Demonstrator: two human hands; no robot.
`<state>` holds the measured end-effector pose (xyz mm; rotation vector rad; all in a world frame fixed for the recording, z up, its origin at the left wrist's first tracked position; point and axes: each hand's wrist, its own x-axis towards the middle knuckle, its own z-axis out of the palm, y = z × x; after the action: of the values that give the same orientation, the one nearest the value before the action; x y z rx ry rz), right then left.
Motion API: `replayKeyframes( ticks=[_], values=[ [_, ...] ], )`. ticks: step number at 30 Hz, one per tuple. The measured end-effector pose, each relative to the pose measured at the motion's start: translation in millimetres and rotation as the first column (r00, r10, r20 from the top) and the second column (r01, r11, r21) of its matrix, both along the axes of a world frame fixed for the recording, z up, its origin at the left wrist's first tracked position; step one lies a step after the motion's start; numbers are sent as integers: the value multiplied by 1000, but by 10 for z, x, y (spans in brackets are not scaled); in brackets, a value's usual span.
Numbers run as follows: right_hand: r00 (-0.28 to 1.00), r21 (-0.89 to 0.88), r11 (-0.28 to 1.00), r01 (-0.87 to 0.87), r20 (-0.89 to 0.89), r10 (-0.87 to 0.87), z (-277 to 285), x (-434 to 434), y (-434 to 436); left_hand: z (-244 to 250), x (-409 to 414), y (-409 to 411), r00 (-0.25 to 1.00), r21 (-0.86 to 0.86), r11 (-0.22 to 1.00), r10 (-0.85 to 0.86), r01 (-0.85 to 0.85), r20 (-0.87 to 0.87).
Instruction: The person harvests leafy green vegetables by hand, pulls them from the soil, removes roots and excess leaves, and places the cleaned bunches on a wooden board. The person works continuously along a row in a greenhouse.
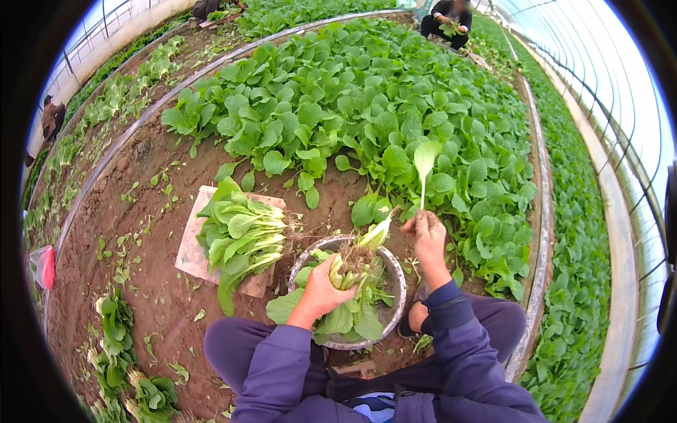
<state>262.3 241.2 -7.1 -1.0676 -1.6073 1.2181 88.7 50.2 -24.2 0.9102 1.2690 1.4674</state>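
My left hand [323,290] grips a bunch of leafy green plants [344,317] by the stems, with the soil-covered roots pointing up and away from me. The bunch is over a round basin [400,296], and its leaves cover much of the basin's inside. To the right, my right hand [427,238] pinches a single pale-stalked leaf [426,161], which stands upright above the fingers. A pile of pulled greens [240,227] lies left of the basin on a flat board [191,246], its roots towards the basin.
Ahead grows a dense bed of leafy greens [381,100]. Tied-looking bunches [153,394] lie on the soil at lower left. A pink and clear plastic bag [45,267] is at far left. A crouching person [449,24] handles greens at the back; other people are at left.
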Motion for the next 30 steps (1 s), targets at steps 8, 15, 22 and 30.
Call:
replayKeyframes(
  ticks=[8, 15, 22, 30],
  values=[
    [778, -120, 939, -321, 532, 334, -374, 87, -251, 170, -102, -106, 995, 34, 999, 21, -25, 99],
    [725, -341, 690, -639, -567, 391, 612, -452, -398, 182, -130, -80, 980, 39, 995, -95, 90, 173],
    [990, 105, 994, -10, -141, 25, 611, -337, -224, 190, -202, -120, 995, -60, 996, -65, 69, 71],
    [429, -141, 915, -377, 849, 308, -1001, 94, -80, 346, -236, -216, 992, 4, 993, 117, -118, 44]
  ],
)
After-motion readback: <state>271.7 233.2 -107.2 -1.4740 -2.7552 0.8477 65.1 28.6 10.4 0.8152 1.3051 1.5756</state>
